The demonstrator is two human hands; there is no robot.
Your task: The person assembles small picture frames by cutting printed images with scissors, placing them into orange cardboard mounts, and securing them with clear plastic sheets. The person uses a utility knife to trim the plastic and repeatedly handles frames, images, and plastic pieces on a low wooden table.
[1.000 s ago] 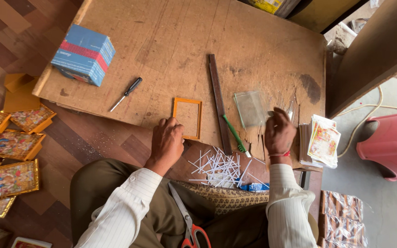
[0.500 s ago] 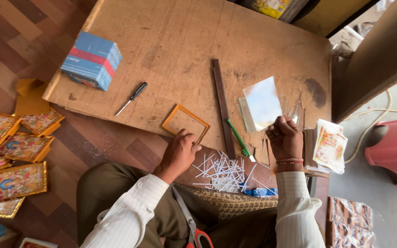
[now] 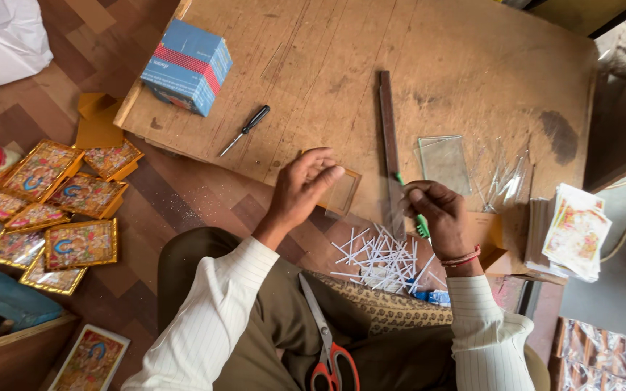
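My left hand [image 3: 300, 187] is raised over the near edge of the wooden board [image 3: 429, 65] and holds a small gold-edged frame [image 3: 343, 194] by its left side. My right hand [image 3: 440, 217] grips a green-handled tool [image 3: 422, 226] beside the lower end of a long dark ruler [image 3: 387, 130]. A clear glass pane [image 3: 443, 163] lies flat on the board just beyond the right hand. A heap of thin white strips [image 3: 380, 259] sits between my hands, at the board's edge near my lap.
A blue box [image 3: 188, 65] and a black-handled screwdriver [image 3: 246, 129] lie on the board's left part. Several gold-framed pictures [image 3: 52, 206] cover the floor at left. A stack of printed pictures [image 3: 577, 232] lies at right. Red-handled scissors [image 3: 327, 347] rest on my lap.
My left hand has lifted the small frame off the board. The glass pane, tilted up half a second ago, now lies flat. My right hand has picked up the green-handled tool.
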